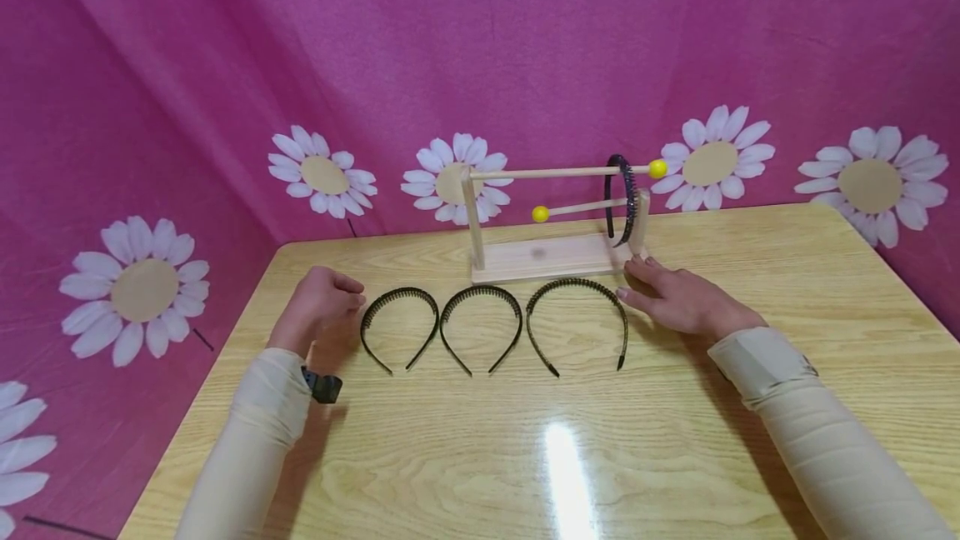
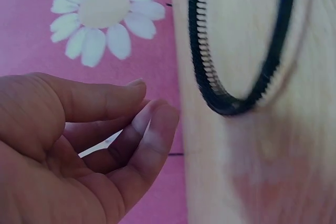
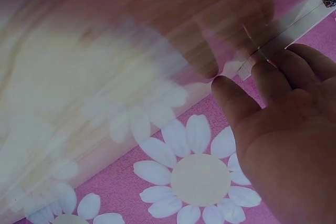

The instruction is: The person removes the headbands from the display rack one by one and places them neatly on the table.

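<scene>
Three dark toothed headbands lie in a row on the table: a left headband (image 1: 400, 292), a middle headband (image 1: 481, 289) and a wider right headband (image 1: 576, 282). My left hand (image 1: 321, 307) hovers just left of the row, fingers loosely bent and holding nothing; the left wrist view shows the left headband (image 2: 202, 51) beside it. My right hand (image 1: 686, 300) reaches to the right end of the wooden stand (image 1: 540, 257), fingers extended, near the base and the right headband. Another dark headband (image 1: 628, 207) hangs on the stand's upper rod; whether it also encircles the lower rod, I cannot tell.
Yellow balls cap the upper rod (image 1: 562, 173) at its right end and the lower rod (image 1: 577, 208) at its left end. The wood-grain table (image 1: 420, 457) reflects light in front. A pink curtain (image 1: 465, 40) with white daisies borders the back and left.
</scene>
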The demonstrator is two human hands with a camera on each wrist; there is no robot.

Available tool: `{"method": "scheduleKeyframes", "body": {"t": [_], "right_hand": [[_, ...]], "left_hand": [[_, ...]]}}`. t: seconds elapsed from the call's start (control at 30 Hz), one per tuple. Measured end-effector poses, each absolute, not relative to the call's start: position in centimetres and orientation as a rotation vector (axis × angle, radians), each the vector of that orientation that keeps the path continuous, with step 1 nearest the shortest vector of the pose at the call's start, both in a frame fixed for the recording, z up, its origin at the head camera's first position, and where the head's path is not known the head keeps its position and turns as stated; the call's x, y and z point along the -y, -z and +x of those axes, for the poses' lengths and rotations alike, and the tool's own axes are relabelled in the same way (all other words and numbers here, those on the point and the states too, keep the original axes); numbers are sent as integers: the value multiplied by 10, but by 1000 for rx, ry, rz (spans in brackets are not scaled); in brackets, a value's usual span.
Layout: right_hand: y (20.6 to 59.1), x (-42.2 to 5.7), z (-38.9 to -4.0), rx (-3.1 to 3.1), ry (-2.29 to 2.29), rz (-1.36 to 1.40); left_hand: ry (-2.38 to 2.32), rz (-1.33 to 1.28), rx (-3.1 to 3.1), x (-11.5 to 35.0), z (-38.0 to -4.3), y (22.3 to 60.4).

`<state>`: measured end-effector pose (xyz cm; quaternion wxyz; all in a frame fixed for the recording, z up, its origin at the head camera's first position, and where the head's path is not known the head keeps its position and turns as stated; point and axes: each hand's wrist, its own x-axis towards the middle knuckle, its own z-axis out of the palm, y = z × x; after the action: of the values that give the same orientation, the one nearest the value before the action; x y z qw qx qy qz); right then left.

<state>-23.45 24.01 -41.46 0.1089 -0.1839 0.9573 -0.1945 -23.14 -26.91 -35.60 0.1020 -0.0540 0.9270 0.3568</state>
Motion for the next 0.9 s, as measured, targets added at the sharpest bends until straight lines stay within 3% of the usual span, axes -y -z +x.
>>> {"method": "scheduleKeyframes", "body": {"t": [0.9], "right_hand": [[412,-240,-233,-2818,597,-549]], "left_hand": [[-1412,23,-2699,184,-229,336]]}}
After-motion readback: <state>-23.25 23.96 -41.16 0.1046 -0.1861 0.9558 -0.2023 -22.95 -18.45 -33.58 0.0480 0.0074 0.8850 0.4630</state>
